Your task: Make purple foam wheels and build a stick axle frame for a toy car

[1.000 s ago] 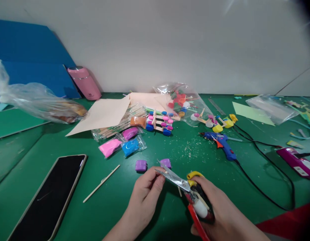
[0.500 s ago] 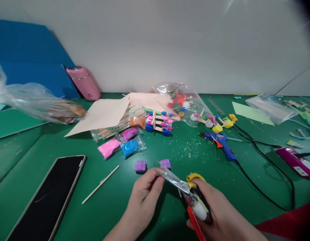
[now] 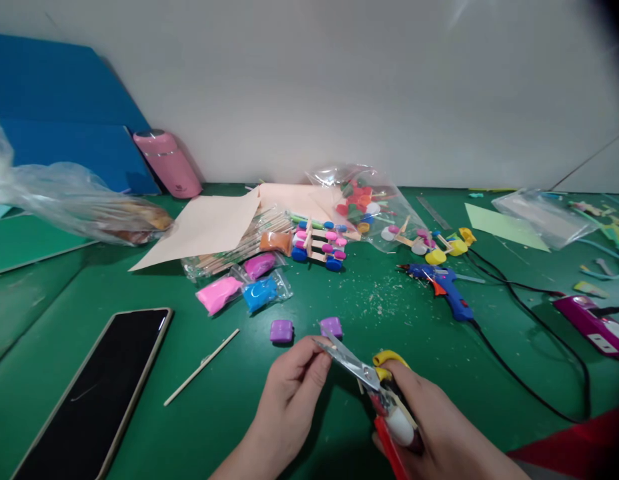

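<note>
My right hand (image 3: 432, 413) is closed around a pair of scissors (image 3: 357, 367) with yellow and red on the handles. The blades are parted and point up and left, towards the fingertips of my left hand (image 3: 297, 383). Those fingertips are pinched together at the blades; a tiny pale bit shows there, too small to name. By the scissors' handles a white rounded piece (image 3: 401, 427) and a thin wooden strip show, partly covered by my right hand. Just beyond the fingers lie two purple blocks (image 3: 281, 331). A wooden stick (image 3: 202, 367) rests left of my left hand.
A phone (image 3: 92, 400) lies at left. Blue glue gun (image 3: 439, 283) and its black cord sit right, near a magenta power strip (image 3: 592, 325). Behind are clay packets (image 3: 261, 293), a small wheeled stick model (image 3: 319, 245), a bag of caps (image 3: 362, 200) and a pink bottle (image 3: 168, 163).
Both hands and the scissors keep nearly the same pose. The scissor blades look slightly closer together; the whole view has shifted a little.
</note>
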`<state>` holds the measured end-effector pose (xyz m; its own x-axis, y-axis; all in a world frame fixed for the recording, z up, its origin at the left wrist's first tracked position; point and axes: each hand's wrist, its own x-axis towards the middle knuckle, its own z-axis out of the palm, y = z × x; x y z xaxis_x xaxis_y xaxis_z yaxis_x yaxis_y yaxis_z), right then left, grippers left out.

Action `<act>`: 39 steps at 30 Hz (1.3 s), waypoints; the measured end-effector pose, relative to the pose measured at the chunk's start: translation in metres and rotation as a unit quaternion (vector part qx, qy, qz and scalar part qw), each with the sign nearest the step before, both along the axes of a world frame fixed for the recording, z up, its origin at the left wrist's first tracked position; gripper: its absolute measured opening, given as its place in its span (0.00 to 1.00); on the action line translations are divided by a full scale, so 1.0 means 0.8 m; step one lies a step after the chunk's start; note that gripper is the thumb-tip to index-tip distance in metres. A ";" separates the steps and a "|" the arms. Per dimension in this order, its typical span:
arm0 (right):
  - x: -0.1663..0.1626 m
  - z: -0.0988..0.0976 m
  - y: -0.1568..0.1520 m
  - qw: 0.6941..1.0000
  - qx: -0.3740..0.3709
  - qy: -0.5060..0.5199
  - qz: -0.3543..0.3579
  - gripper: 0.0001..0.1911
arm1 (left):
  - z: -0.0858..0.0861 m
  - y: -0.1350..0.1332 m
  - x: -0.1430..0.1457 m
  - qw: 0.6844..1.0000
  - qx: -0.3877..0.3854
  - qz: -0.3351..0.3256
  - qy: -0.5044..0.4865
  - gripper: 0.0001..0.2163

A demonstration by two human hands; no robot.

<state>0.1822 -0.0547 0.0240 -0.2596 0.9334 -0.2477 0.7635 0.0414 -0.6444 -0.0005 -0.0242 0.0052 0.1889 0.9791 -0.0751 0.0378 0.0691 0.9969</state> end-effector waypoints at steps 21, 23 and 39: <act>0.001 -0.002 -0.001 1.000 -0.015 0.016 0.004 0.17 | -0.003 0.000 0.002 1.000 0.020 0.007 -0.003 0.06; 0.001 -0.002 -0.002 1.000 -0.015 0.019 0.005 0.16 | -0.003 0.000 0.002 1.000 0.021 0.008 -0.002 0.07; 0.005 -0.044 -0.020 0.998 0.012 0.038 -0.051 0.19 | -0.004 -0.008 -0.001 0.998 0.056 -0.011 0.033 0.07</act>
<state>0.1865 -0.0706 -0.0108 -0.1808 0.9614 -0.2075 0.7141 -0.0167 -0.6999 -0.0014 -0.0309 0.0024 0.2089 0.9777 0.0225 0.1030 -0.0449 0.9937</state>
